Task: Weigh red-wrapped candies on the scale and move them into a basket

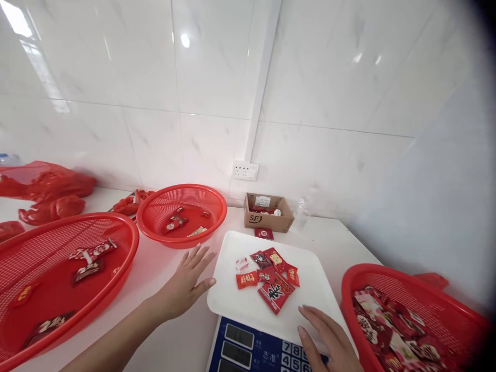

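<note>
Several red snack packets [276, 290] and a small white-and-pink one [242, 264] lie in a loose group on the white pan [310, 263] of a digital scale. Below the pan shows the scale's blue keypad panel [271, 356]. My left hand [186, 284] is spread just left of the pan, its thumb by the pan's edge, and holds nothing. Over the pan's front right part is my right hand [327, 338], fingers stretched and apart, with nothing in it. Part of the keypad is hidden behind that hand.
At left stand a large red basket [129, 263] and a smaller red basket [220, 219], each with a few packets. A fuller red basket [349, 276] is at right. Behind the scale are a cardboard box [267, 222], a dark red packet [264, 234] and a clear bottle [302, 211]. Red bags [50, 181] lie far left.
</note>
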The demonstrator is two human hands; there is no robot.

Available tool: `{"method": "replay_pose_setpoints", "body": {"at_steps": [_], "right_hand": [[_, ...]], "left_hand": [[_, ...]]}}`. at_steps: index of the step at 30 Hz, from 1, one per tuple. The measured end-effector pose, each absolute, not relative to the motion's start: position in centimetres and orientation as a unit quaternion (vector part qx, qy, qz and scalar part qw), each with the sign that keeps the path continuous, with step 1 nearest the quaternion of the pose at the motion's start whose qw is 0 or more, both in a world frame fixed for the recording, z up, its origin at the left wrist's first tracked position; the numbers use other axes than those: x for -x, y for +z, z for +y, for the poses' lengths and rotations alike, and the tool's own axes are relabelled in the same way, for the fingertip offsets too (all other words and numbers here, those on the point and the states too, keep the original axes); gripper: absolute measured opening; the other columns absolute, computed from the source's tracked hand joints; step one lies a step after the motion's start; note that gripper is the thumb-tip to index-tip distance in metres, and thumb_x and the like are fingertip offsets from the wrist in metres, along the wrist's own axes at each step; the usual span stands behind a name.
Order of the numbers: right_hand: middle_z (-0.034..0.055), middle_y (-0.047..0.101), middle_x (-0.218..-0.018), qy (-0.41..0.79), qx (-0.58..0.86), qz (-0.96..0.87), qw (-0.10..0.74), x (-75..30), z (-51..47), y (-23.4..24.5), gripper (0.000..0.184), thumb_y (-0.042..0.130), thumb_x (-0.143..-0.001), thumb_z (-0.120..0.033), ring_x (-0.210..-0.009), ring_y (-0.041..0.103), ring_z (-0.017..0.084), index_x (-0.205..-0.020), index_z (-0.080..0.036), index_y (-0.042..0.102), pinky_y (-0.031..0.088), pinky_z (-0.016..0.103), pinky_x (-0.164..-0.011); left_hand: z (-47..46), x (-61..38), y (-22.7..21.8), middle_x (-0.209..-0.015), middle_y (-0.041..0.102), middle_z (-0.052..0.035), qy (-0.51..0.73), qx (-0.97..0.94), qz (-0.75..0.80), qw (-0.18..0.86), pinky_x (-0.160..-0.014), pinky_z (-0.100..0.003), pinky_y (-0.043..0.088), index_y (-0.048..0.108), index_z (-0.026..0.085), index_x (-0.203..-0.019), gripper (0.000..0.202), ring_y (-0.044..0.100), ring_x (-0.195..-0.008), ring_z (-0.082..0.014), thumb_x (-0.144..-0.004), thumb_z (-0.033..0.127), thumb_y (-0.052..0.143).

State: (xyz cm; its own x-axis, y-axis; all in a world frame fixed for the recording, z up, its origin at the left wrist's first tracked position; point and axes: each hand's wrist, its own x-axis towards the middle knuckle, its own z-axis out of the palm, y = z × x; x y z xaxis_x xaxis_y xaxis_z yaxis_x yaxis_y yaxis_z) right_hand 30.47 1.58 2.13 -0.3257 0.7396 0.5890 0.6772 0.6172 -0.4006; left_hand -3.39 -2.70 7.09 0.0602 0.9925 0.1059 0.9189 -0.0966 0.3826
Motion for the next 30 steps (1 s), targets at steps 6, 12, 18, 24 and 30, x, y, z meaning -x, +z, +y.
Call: {"method": "replay_pose_setpoints", "body": {"at_steps": [6,12,18,24,30], "right_hand": [[0.0095,0.045,-0.138,0.111,0.446,-0.857,0.231,-26.7,3.6,4.3,0.047,0.042,-0.089,-0.047,-0.126,0.040,0.032,-0.125,-0.020,0.056,0.042,0.053,-0.099],[0.0083,0.041,-0.141,0.199,0.430,-0.871,0.131,-25.1,2.8,7.4,0.042,0.044,-0.090,-0.039,-0.133,0.028,0.028,-0.124,-0.017,0.057,0.030,0.050,-0.107],[0.0074,0.051,-0.131,0.235,0.467,-0.833,0.181,-27.0,1.7,8.4,0.022,0.049,-0.089,-0.031,-0.128,0.037,0.023,-0.099,-0.020,0.065,0.036,0.041,-0.104],[0.0075,0.048,-0.134,0.235,0.494,-0.813,0.200,-28.6,0.8,8.3,0.020,0.050,-0.088,-0.027,-0.128,0.037,0.023,-0.102,-0.021,0.062,0.034,0.042,-0.105],[0.0073,0.053,-0.129,0.243,0.485,-0.809,0.226,-28.8,0.5,8.2,0.021,0.050,-0.089,-0.028,-0.126,0.040,0.023,-0.102,-0.021,0.064,0.035,0.044,-0.104]], "left_hand": [[-5.6,5.4,6.4,-0.151,0.023,-0.0074,0.162,-0.686,0.702,0.104,-0.107,-0.055,0.021,0.031,0.026,-0.141,0.053,0.010,-0.139,-0.0286,-0.093,0.049,0.031],[-4.6,3.0,8.2,-0.151,0.025,-0.0048,0.172,-0.738,0.644,0.102,-0.108,-0.057,0.021,0.036,0.028,-0.138,0.049,0.008,-0.140,-0.0283,-0.093,0.047,0.033],[-2.1,-1.3,9.5,-0.149,0.029,0.0006,0.136,-0.823,0.537,0.127,-0.109,-0.057,0.019,0.039,0.035,-0.135,0.044,0.011,-0.139,-0.0284,-0.093,0.046,0.037],[-0.2,-4.0,9.2,-0.142,0.043,-0.0080,0.112,-0.834,0.521,0.146,-0.108,-0.051,0.028,0.048,0.022,-0.130,0.045,0.027,-0.135,-0.0292,-0.090,0.043,0.045],[0.2,-4.6,8.7,-0.114,0.063,-0.0069,0.180,-0.839,0.497,0.132,-0.096,-0.042,0.043,0.063,0.020,-0.104,0.023,0.054,-0.108,-0.0240,-0.087,0.017,0.046]]}}
